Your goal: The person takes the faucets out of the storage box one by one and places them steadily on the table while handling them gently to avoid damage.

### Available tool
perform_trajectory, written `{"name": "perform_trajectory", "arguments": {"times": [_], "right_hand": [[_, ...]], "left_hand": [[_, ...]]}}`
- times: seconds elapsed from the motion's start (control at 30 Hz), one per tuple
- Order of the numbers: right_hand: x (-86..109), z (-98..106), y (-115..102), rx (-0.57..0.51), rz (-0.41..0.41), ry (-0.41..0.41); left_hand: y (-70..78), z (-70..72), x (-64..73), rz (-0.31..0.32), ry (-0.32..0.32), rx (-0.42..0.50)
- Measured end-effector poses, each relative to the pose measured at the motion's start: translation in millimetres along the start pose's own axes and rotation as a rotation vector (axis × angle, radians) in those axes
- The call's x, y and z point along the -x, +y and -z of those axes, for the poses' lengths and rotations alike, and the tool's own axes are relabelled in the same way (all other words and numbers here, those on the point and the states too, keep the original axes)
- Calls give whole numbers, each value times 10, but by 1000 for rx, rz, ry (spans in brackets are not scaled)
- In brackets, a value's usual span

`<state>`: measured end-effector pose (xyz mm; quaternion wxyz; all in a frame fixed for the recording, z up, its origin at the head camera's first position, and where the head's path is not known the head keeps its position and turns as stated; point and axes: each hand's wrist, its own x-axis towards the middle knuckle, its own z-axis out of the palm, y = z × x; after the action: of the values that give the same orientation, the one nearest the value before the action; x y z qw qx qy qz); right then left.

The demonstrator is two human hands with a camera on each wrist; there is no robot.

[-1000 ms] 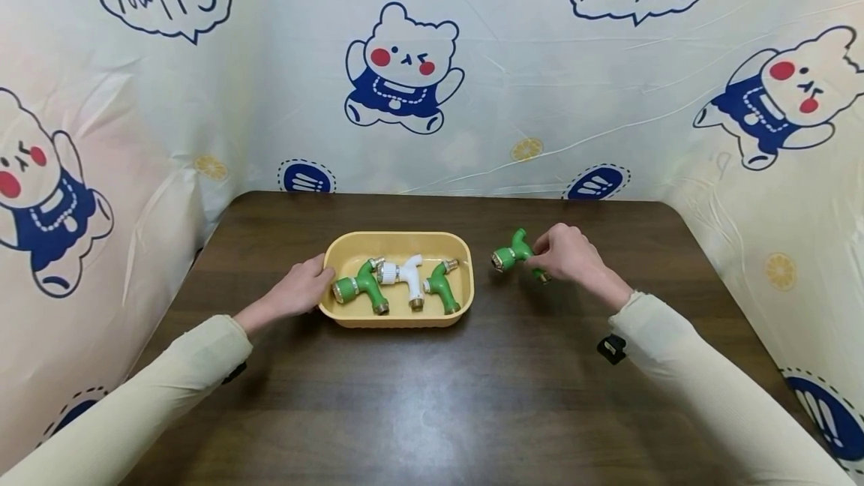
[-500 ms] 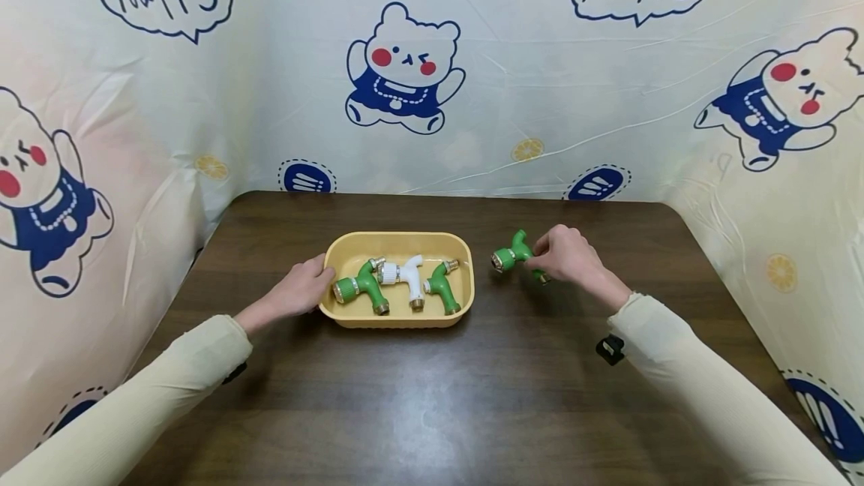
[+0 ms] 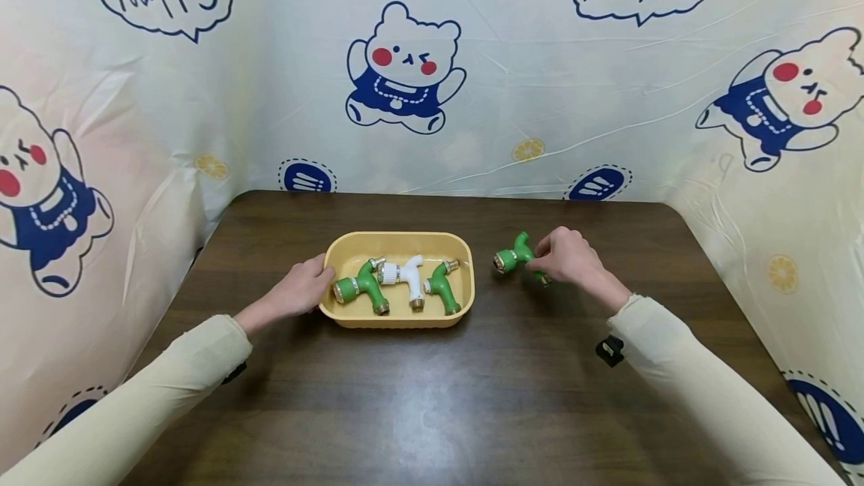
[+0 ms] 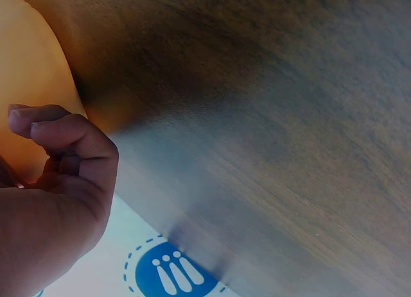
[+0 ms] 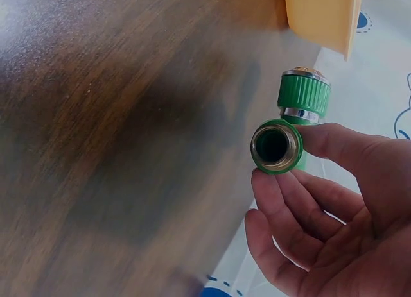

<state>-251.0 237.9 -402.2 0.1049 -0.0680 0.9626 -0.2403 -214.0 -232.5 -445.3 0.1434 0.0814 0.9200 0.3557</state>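
A green tap with a metal-capped knob is pinched between the thumb and fingers of my right hand, right of the yellow tray. In the right wrist view the green tap shows its open threaded brass end toward the camera, and the right hand has its thumb and fingertips around that end. My left hand grips the left end of the yellow tray. The left wrist view shows the left hand with curled fingers against the tray wall; part of its hold is hidden.
Inside the tray lie a large green tap, a white tap and a smaller green tap. Everything stands on a dark wooden table, with a bear-printed curtain around its back and sides.
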Motion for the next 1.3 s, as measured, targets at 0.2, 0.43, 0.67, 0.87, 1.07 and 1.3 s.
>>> {"name": "perform_trajectory", "arguments": {"times": [0.2, 0.43, 0.67, 0.87, 1.07, 1.3], "right_hand": [[-6, -14, 15, -3, -9, 13], [2, -25, 36, -6, -12, 11], [-11, -32, 81, -17, -23, -4], [-18, -25, 117, -23, -33, -25], [-21, -3, 157, -8, -36, -16], [-28, 6, 188, -10, -32, -17]], "left_hand": [[6, -3, 8, -6, 8, 0], [1, -6, 13, 5, 1, 2], [16, 3, 9, -5, 9, 6], [15, 8, 3, -14, 19, 1], [14, 7, -4, -8, 14, -1], [22, 2, 8, 14, -4, 6]]}}
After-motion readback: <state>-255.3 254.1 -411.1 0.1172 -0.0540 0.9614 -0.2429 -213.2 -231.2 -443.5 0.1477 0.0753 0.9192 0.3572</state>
